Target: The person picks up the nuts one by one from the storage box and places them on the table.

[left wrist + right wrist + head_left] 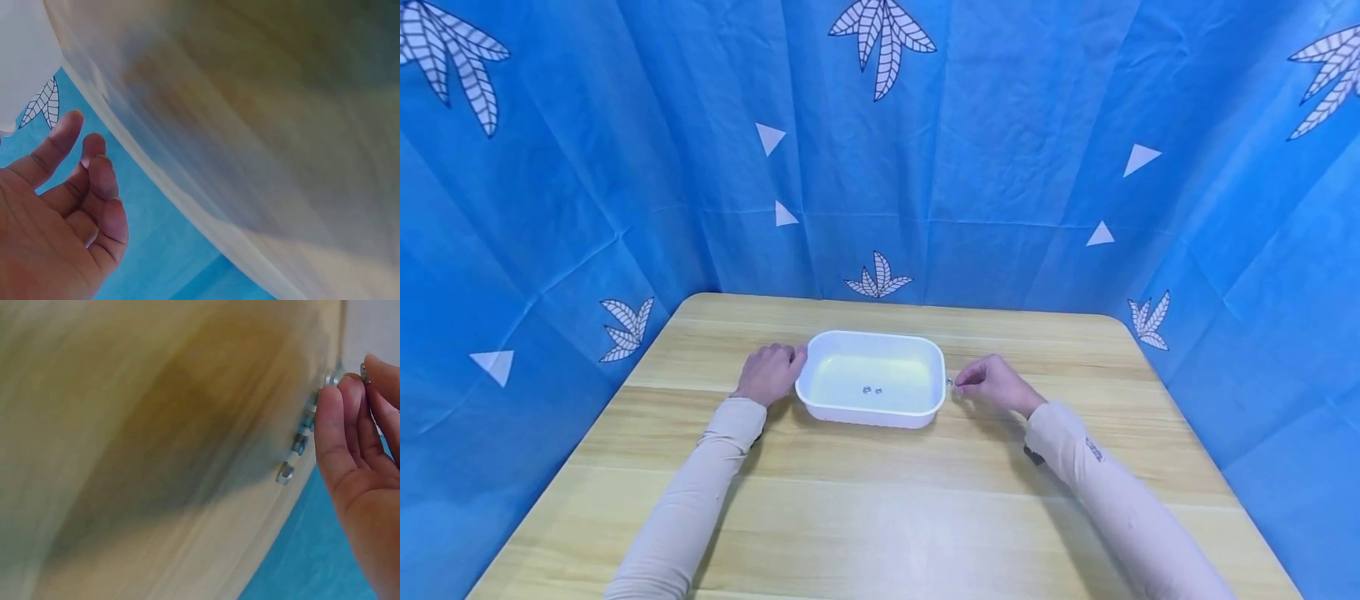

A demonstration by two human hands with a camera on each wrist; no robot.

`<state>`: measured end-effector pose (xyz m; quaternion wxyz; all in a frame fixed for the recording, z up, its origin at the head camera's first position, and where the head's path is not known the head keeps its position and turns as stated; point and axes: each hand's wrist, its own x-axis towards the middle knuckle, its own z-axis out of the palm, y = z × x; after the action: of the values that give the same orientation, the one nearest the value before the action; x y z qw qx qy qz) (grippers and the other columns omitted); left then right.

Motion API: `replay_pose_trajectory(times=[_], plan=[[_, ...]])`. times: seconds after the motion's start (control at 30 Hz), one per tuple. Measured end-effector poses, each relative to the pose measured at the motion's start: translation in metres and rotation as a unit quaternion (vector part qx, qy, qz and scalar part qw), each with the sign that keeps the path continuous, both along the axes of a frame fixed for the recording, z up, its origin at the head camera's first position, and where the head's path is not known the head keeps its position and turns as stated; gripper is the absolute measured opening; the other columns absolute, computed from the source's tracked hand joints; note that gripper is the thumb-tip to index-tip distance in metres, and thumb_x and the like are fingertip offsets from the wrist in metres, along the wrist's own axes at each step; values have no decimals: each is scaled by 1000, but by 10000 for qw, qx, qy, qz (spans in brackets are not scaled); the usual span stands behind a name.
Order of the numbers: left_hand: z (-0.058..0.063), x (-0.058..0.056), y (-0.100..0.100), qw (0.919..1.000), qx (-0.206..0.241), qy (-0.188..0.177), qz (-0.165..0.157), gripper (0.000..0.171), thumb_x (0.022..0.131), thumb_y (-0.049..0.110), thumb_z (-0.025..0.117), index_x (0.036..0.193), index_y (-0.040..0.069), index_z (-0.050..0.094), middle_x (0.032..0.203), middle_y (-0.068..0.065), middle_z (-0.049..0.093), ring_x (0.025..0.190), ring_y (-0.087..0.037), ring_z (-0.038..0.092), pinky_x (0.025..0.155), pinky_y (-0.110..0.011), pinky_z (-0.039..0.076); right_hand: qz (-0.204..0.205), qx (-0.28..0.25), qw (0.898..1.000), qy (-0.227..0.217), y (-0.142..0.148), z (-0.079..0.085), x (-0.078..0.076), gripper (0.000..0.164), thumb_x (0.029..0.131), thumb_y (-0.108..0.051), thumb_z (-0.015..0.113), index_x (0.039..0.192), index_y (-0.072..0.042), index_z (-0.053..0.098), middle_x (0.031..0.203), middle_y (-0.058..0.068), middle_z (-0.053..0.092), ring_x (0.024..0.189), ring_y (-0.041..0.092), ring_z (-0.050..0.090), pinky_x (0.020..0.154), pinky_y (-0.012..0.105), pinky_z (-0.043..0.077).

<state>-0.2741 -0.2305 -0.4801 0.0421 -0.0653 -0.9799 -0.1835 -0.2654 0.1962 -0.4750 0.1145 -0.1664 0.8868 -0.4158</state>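
Note:
A white rectangular tray point(871, 415) rests on the wooden table, with two small shiny metal nuts point(867, 390) lying on its floor. My left hand point(771, 372) is at the tray's left end, thumb side right at the rim. In the left wrist view its fingers point(103, 178) are loosely bent and grip nothing. Beyond the tray's right end, my right hand point(996, 383) pinches a small metal nut point(364, 373) between thumb and fingertips. Several more nuts point(285, 474) stand in a row on the table beside that hand, some partly hidden by its fingers.
The light wooden table point(880, 508) extends in front of the tray and to both sides. A blue curtain point(1000, 167) with white leaf and triangle prints hangs close behind the table and along its left and right sides.

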Motion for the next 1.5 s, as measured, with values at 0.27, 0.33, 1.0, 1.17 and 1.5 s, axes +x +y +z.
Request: replay_pose_trajectory(times=[0.27, 0.33, 1.0, 1.17, 1.5], plan=[[3, 2, 2, 10000, 39, -5, 56, 69, 110, 50, 27, 117, -2, 72, 112, -24, 72, 104, -41, 66, 89, -57, 52, 130, 390, 9985, 355, -2, -5, 2, 9, 88, 0, 75, 97, -1, 79, 96, 12, 80, 90, 20, 74, 88, 39, 60], [3, 2, 2, 10000, 51, -5, 59, 69, 109, 50, 27, 116, -2, 72, 111, -24, 71, 104, -41, 66, 89, -57, 52, 230, 438, 9975, 503, -2, -5, 2, 9, 88, 1, 74, 96, 0, 79, 94, 12, 79, 88, 20, 73, 84, 37, 61], [1, 1, 1, 10000, 24, -41, 11, 72, 110, 51, 24, 120, -3, 71, 116, -24, 71, 107, -42, 66, 92, -57, 52, 390, 548, 9937, 892, -5, -12, -1, 9, 90, 4, 71, 96, 2, 78, 91, 12, 78, 79, 13, 67, 73, 25, 56], [1, 1, 1, 10000, -18, -8, 9, 71, 110, 50, 25, 119, -3, 71, 116, -25, 71, 108, -43, 66, 91, -58, 52, 417, 541, 9936, 902, -7, -13, -2, 9, 90, 3, 71, 96, 2, 78, 91, 12, 78, 79, 12, 67, 73, 25, 56], [1, 1, 2, 10000, -55, -43, 13, 72, 110, 50, 23, 123, -3, 70, 119, -25, 71, 109, -43, 65, 93, -59, 51, 109, 634, 9945, 825, -5, -3, -6, 10, 92, -4, 71, 99, -2, 78, 94, 8, 77, 82, 15, 66, 75, 29, 56]])
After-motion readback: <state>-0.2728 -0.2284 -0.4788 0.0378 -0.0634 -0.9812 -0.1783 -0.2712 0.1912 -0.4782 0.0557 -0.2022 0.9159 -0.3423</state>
